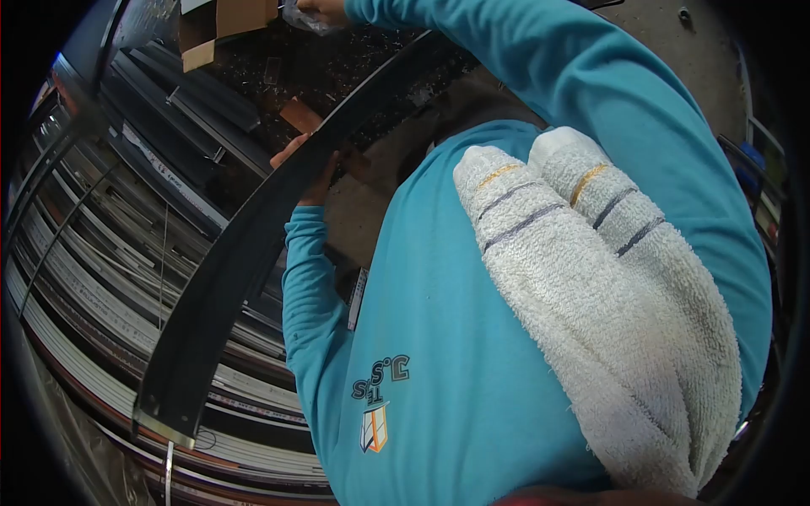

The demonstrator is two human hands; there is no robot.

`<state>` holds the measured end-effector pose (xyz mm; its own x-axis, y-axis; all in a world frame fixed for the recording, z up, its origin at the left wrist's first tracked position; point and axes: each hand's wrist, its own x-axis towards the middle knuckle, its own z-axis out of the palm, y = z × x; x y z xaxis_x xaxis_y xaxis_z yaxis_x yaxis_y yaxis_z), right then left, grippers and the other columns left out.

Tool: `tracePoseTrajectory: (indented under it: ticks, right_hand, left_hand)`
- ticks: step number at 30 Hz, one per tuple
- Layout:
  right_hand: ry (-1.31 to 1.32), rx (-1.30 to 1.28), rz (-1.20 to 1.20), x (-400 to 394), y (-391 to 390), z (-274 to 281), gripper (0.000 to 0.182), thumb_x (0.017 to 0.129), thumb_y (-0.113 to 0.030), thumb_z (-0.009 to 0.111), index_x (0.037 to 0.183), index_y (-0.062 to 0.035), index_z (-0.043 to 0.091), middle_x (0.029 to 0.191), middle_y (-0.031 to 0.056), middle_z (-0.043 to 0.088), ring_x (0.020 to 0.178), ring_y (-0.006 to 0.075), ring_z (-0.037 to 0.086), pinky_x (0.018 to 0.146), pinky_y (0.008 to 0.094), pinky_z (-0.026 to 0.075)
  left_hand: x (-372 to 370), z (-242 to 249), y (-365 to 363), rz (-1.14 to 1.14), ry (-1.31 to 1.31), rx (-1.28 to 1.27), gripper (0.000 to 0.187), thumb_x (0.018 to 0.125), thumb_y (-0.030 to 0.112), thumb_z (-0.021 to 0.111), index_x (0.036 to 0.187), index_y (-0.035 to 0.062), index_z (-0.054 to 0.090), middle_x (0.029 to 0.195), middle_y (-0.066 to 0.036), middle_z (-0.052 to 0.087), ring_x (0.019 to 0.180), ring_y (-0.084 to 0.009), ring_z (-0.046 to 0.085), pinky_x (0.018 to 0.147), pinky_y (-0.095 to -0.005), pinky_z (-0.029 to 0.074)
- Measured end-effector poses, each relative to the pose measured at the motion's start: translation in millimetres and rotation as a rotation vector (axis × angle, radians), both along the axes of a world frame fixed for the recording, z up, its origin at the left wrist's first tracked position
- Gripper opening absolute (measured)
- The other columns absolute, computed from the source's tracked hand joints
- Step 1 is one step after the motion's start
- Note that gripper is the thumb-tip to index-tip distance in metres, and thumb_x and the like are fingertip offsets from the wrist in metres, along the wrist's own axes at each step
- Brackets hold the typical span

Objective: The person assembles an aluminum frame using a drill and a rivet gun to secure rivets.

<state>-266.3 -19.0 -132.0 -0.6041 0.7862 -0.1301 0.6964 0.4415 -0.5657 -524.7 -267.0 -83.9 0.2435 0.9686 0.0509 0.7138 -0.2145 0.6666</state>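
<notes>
Left hand [305, 169] fingers clamped on long dark strip [253, 244] over stacked profiles [101, 253]; right hand [321, 10] far up pinching clear bag [302, 18]; best keep strip level, grip near mid-length

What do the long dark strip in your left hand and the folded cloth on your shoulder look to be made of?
The dark strip looks like metal, perhaps aluminium with a dark coating: thin, rigid, bare bright cut end. The cloth looks like cotton terry: white looped pile, woven stripes.
</notes>
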Motion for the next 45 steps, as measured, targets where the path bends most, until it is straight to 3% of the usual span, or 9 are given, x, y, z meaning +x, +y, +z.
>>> tracePoseTrajectory:
  ticks: [4,7,10,13,22,25,31,34,45]
  right_hand:
    - [-0.093,0.010,0.103,-4,7,-4,0.018,0.083,-0.022,0.061,0.087,-0.0067,0.071,0.091,0.0159,0.070,0.089,0.0336,0.067,0.078,0.0446,0.054]
    - [-0.110,0.122,0.108,-3,0,12,0.019,0.082,-0.022,0.062,0.086,-0.0051,0.070,0.092,0.0178,0.069,0.090,0.0328,0.067,0.077,0.0435,0.055]
    - [-0.081,0.258,0.078,-3,-3,6,0.019,0.082,-0.022,0.063,0.086,-0.0051,0.070,0.097,0.0186,0.069,0.089,0.0333,0.068,0.076,0.0439,0.055]
    - [-0.170,0.182,0.132,-2,-8,17,0.018,0.083,-0.020,0.062,0.087,-0.0048,0.071,0.097,0.0189,0.069,0.089,0.0332,0.068,0.076,0.0440,0.056]
    - [0.125,0.146,-0.037,9,-35,55,0.029,0.082,-0.020,0.057,0.106,-0.0034,0.064,0.105,0.0192,0.066,0.099,0.0351,0.063,0.086,0.0460,0.050]
    - [0.465,0.348,0.035,-28,-31,37,0.035,0.073,-0.020,0.072,0.106,-0.0111,0.064,0.097,0.0112,0.068,0.091,0.0295,0.065,0.079,0.0418,0.052]
    - [0.515,-0.284,0.177,-36,-183,71,0.022,0.074,-0.006,0.067,0.096,-0.0085,0.066,0.088,0.0109,0.067,0.085,0.0324,0.066,0.075,0.0410,0.053]
    - [0.590,-0.358,0.024,-41,-195,67,0.028,0.074,-0.005,0.066,0.102,-0.0080,0.061,0.085,0.0134,0.066,0.082,0.0336,0.066,0.073,0.0423,0.052]
    - [0.605,-0.355,-0.189,-35,-195,50,0.025,0.078,-0.007,0.062,0.102,-0.0090,0.057,0.084,0.0135,0.066,0.081,0.0324,0.067,0.072,0.0394,0.052]
  left_hand:
    - [1,9,-6,0.001,-0.072,-0.013,0.048,0.066,0.016,0.088,0.106,0.0033,0.064,0.107,-0.010,0.065,0.101,-0.0219,0.064,0.089,-0.0330,0.049]
    - [1,4,-10,-0.030,-0.103,0.094,0.069,0.066,0.009,0.089,0.114,0.0012,0.041,0.111,-0.016,0.062,0.100,-0.0232,0.065,0.089,-0.0352,0.053]
    - [-2,-15,-17,0.067,-0.455,0.063,0.071,0.067,0.013,0.090,0.116,0.0048,0.039,0.110,-0.016,0.063,0.107,-0.0249,0.064,0.093,-0.0368,0.051]
    - [-15,-16,-23,0.032,-0.271,0.003,0.074,0.067,0.013,0.090,0.114,0.0059,0.033,0.110,-0.019,0.063,0.107,-0.0283,0.064,0.095,-0.0398,0.051]
    - [-15,-15,-30,0.014,-0.288,0.116,0.066,0.070,0.014,0.088,0.117,0.0011,0.043,0.111,-0.019,0.063,0.100,-0.0241,0.066,0.088,-0.0346,0.054]
    - [-11,-20,-22,0.053,-0.323,0.104,0.068,0.069,0.015,0.088,0.116,0.0010,0.040,0.111,-0.019,0.064,0.101,-0.0250,0.066,0.090,-0.0360,0.053]
    - [-7,-8,-20,0.132,-0.365,-0.065,0.058,0.067,0.015,0.090,0.110,-0.0023,0.054,0.102,-0.014,0.068,0.094,-0.0212,0.068,0.085,-0.0334,0.053]
    - [19,32,1,0.216,-0.541,-0.303,0.036,0.068,0.012,0.087,0.096,-0.0028,0.070,0.087,-0.010,0.071,0.082,-0.0157,0.069,0.076,-0.0296,0.055]
    - [38,23,21,0.102,-0.265,-0.126,0.044,0.068,0.017,0.087,0.104,0.0022,0.067,0.099,-0.012,0.068,0.092,-0.0223,0.068,0.082,-0.0329,0.053]
